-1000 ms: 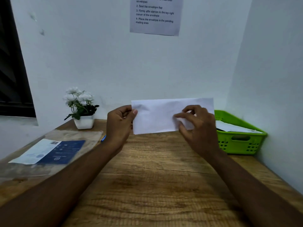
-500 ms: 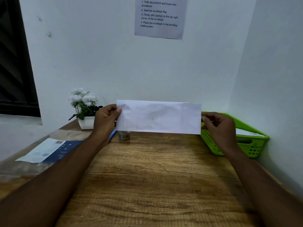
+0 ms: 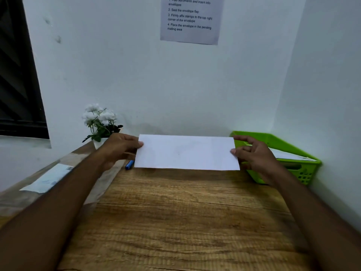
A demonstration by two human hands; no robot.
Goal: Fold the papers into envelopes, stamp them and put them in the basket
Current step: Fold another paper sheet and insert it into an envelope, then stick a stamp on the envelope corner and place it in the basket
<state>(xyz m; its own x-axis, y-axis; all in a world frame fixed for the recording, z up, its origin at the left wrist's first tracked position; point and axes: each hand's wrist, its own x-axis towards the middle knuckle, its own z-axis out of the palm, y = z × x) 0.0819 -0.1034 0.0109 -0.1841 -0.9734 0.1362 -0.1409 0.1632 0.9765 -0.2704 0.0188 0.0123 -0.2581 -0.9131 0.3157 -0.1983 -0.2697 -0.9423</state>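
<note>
A white folded paper envelope (image 3: 186, 152) is held low over the far part of the wooden table (image 3: 175, 222), its long side level. My left hand (image 3: 119, 147) pinches its left edge and my right hand (image 3: 254, 153) holds its right edge with fingertips. A green plastic basket (image 3: 304, 173) stands at the far right against the wall, with white paper (image 3: 289, 155) lying inside it. My right hand partly covers the basket's near left corner.
A blue pen (image 3: 129, 164) lies just below the envelope's left corner. A white flower pot (image 3: 100, 124) stands at the back left. A printed blue-and-white sheet under clear plastic (image 3: 46, 178) lies on the left. An instruction sheet (image 3: 190, 18) hangs on the wall.
The envelope has come down toward the table and now hides the small metal object seen below it before. My right hand slid from the envelope's front to its right edge.
</note>
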